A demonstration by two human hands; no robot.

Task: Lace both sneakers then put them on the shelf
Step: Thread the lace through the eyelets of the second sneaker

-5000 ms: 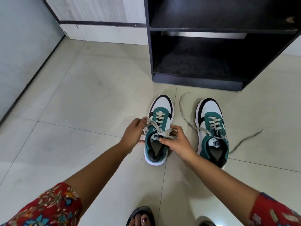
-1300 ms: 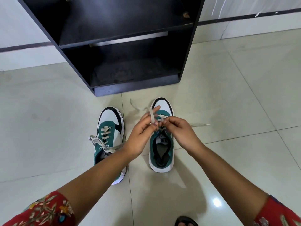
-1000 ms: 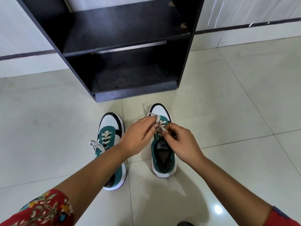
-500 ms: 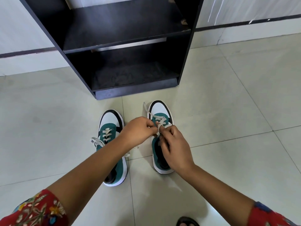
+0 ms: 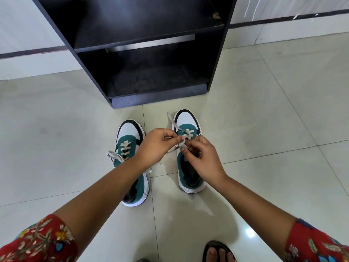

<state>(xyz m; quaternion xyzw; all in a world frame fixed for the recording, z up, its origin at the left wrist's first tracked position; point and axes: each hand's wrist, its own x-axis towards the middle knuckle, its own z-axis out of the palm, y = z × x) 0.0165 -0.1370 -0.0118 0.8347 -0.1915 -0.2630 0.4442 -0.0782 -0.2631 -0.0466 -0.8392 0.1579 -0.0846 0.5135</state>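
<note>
Grey lace (image 5: 181,143) pinched between both hands (image 5: 179,148)

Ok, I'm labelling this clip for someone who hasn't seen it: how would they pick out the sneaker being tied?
Find the black shelf at the top; two green and white sneakers sit on the floor before it. It is the right sneaker, where the left hand and right hand pinch its lace; the left sneaker is untouched.
</note>
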